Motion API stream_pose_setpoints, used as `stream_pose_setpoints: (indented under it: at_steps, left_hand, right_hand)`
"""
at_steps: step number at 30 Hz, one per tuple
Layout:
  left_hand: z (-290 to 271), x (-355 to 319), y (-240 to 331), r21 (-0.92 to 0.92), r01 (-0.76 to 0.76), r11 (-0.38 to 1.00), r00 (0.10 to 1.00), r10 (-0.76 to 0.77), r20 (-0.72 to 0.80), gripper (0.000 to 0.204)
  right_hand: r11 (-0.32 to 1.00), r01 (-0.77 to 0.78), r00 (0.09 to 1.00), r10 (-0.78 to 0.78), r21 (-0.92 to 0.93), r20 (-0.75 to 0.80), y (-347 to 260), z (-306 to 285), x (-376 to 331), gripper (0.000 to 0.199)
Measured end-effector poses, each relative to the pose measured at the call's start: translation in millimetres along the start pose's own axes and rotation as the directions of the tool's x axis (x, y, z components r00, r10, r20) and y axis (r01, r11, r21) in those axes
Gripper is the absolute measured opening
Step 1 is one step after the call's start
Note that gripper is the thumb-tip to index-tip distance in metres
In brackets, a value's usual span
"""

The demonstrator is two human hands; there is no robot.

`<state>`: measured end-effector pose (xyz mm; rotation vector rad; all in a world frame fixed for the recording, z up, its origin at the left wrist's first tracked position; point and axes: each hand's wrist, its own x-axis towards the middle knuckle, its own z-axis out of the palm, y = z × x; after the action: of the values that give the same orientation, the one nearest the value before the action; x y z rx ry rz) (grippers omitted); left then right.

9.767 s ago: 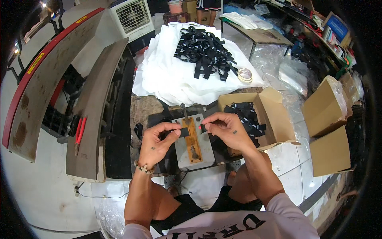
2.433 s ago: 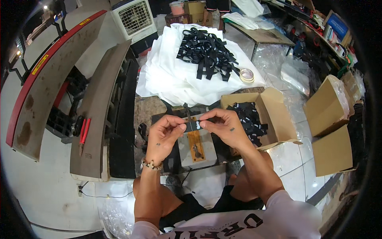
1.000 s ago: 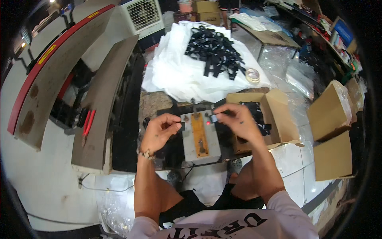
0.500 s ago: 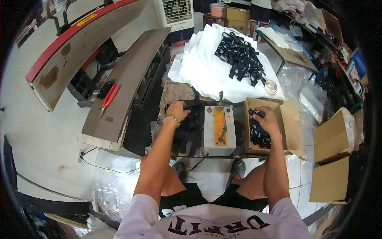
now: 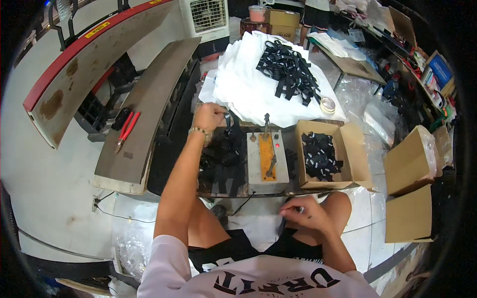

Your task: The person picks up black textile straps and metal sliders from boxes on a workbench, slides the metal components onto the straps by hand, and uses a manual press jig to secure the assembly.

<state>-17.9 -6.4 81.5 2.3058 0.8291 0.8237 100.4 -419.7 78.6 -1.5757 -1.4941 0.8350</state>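
Observation:
My left hand (image 5: 208, 117) is closed on a black strap (image 5: 228, 123), lifted by one end over a heap of black straps (image 5: 222, 159) on the bench. Between the heap and the cardboard box stands a small grey machine (image 5: 269, 171) with an orange plate, a lever and a lit red lamp. The open cardboard box (image 5: 348, 158) holds many small black pieces (image 5: 320, 156) with light tips. My right hand (image 5: 307, 213) is above my lap, in front of the bench edge, its fingers pinched together. Whatever lies between them, if anything, I cannot make out.
Behind the machine lies a stack of white sheets (image 5: 233, 79) with black straps (image 5: 288, 69) piled on it and a tape roll (image 5: 327, 105). At left, red-handled pliers (image 5: 127, 130) rest on a long brown board (image 5: 149, 99). Cardboard boxes (image 5: 410, 159) stand at right.
My right hand has left the cardboard box and come back toward my lap. My left hand has risen from the heap with a strap in its fingers. The whole view has shifted slightly.

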Motion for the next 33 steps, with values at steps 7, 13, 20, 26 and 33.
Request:
stream_pose_setpoints:
  at_steps: [7, 13, 20, 26, 33]
  left_hand:
    - [-67.1, 12.2, 58.5, 0.003, -0.147, 0.989, 0.988, 0.147, -0.051, 0.018]
    - [-141.5, -11.5, 118.6, 0.005, -0.361, 0.933, 0.925, 0.359, -0.124, 0.021]
    - [-184.9, -115.0, 157.3, 0.167, -0.432, 0.886, 0.901, 0.43, 0.047, 0.03]
    - [-165.4, -166.7, 148.0, -0.109, -0.144, 0.984, 0.986, 0.152, 0.067, 0.03]
    - [-124.4, -150.2, 73.3, -0.3, 0.046, 0.953, 0.966, 0.034, 0.255, 0.021]
  right_hand:
    - [0.954, 0.298, 0.94, -0.291, -0.016, 0.178, -21.5, 77.1, 40.2, 0.013]
    - [0.94, 0.339, 0.914, -0.337, 0.034, 0.227, -49.1, 98.3, 48.0, 0.015]
    - [0.914, 0.4, 0.858, -0.345, 0.071, -0.38, -85.9, 109.7, 64.7, 0.05]
    - [0.7, 0.279, 0.956, -0.138, 0.658, -0.259, -99.5, 145.0, 93.0, 0.06]
    - [0.357, -0.044, 0.999, 0.02, 0.933, 0.04, -70.0, 157.5, 85.4, 0.011]
